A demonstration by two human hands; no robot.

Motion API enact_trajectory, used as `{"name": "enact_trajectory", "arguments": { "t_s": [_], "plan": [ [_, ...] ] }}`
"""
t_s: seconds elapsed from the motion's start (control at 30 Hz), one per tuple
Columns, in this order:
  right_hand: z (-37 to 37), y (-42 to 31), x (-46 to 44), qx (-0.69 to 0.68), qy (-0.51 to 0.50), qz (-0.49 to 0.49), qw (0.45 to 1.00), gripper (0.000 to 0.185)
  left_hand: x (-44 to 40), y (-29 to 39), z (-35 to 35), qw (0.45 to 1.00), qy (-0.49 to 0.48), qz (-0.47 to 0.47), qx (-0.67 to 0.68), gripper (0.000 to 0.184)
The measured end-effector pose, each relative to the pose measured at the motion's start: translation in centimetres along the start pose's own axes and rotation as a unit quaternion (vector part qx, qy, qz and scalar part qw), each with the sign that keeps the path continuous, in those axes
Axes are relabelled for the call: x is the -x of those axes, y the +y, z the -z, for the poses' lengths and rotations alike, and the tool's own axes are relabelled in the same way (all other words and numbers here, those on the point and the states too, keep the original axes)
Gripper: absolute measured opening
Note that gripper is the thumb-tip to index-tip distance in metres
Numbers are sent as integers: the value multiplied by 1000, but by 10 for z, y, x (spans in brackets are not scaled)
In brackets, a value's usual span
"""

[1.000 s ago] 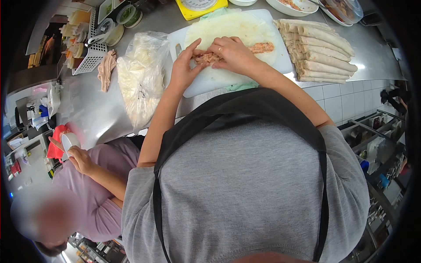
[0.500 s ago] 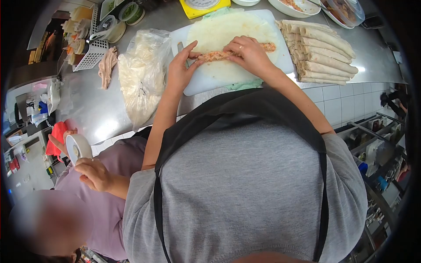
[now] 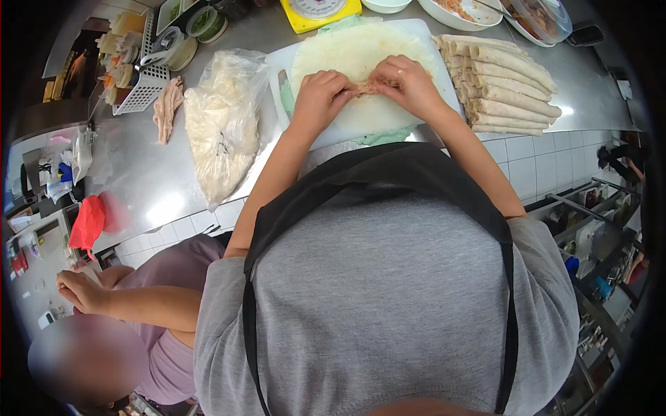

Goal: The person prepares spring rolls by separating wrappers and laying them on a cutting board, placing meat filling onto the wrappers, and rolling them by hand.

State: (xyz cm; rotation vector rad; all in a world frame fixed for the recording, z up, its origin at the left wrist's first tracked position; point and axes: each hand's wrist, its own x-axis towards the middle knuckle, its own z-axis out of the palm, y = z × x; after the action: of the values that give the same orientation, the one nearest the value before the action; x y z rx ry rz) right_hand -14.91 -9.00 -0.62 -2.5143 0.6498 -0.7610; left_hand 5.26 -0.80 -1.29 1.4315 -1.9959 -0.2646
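Observation:
A strip of orange-pink shredded filling (image 3: 363,88) lies across a thin round pale wrapper (image 3: 354,48). The wrapper is spread on a white cutting board (image 3: 280,59). My left hand (image 3: 322,98) is closed on the strip's left part, fingers curled down over it. Opposite, my right hand (image 3: 405,84) pinches the right part with bent fingers. Only a short piece of filling shows between my hands; their fingers hide its ends. Green cloth (image 3: 386,138) pokes out under the board's near edge.
Right of the board, finished rolls (image 3: 510,90) are stacked. A plastic bag of pale wrappers (image 3: 225,132) lies to the left, beside a crumpled cloth (image 3: 166,111). Behind stand a yellow scale (image 3: 298,19) and a filling bowl (image 3: 468,23). A co-worker's arm (image 3: 149,305) is at lower left.
My left hand has moved right and my right hand slightly right, both now covering the strip's ends. The co-worker's hands have lowered and the white bowl they held is out of sight.

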Motion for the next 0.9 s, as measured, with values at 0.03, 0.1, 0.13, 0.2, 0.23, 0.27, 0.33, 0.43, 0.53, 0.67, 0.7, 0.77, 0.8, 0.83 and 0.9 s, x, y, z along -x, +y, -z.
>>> {"name": "enact_trajectory", "arguments": {
  "t_s": [0.03, 0.1, 0.13, 0.2, 0.23, 0.27, 0.33, 0.43, 0.53, 0.67, 0.7, 0.77, 0.8, 0.83, 0.9],
  "plan": [
    [5, -3, 1, -22, 33, -20, 999, 11, 2, -1, 1, 1000, -1, -2, 0, 14],
    [8, -2, 2, -44, 66, -41, 996, 10, 2, 1, 5, 997, 12, 16, 68, 14],
    [8, 1, 3, -34, 47, -33, 998, 12, 0, 5, 5, 997, 12, 15, 69, 14],
    [4, 7, 2, -24, 30, -25, 999, 13, -8, 13, 4, 996, 81, -44, 21, 18],
    [-3, 10, 3, -9, -6, -33, 999, 16, -9, 11, 0, 995, 81, -46, 21, 18],
    [-6, 12, 4, 6, -42, -41, 998, 18, -8, 7, -7, 999, 24, -11, 24, 22],
    [0, 3, 2, 5, -42, -35, 998, 19, -11, 5, -8, 999, -33, 20, 27, 27],
    [8, -4, 4, 9, -4, -50, 999, 21, -13, 8, -8, 997, -5, 33, 72, 37],
    [10, 2, 8, 33, -16, -72, 997, 24, -19, 15, -17, 996, 72, -22, 43, 50],
    [9, 17, 12, 39, -79, -83, 993, 30, -20, 18, -26, 998, -17, 34, 55, 64],
    [12, 17, 15, 40, -80, -84, 992, 30, -19, 19, -27, 998, -25, 40, 38, 66],
    [19, 13, 19, -26, -19, -83, 996, 30, -12, 20, -21, 997, -17, 50, 50, 66],
    [23, 12, 20, -22, -12, -80, 996, 30, -12, 19, -16, 996, -9, 58, 62, 67],
    [28, 11, 22, -34, 15, -62, 997, 30, -10, 14, -14, 997, -6, 50, 59, 67],
    [32, 17, 23, -44, 45, -48, 997, 31, -3, 9, -9, 997, -15, 66, 38, 68]
  ]
}}
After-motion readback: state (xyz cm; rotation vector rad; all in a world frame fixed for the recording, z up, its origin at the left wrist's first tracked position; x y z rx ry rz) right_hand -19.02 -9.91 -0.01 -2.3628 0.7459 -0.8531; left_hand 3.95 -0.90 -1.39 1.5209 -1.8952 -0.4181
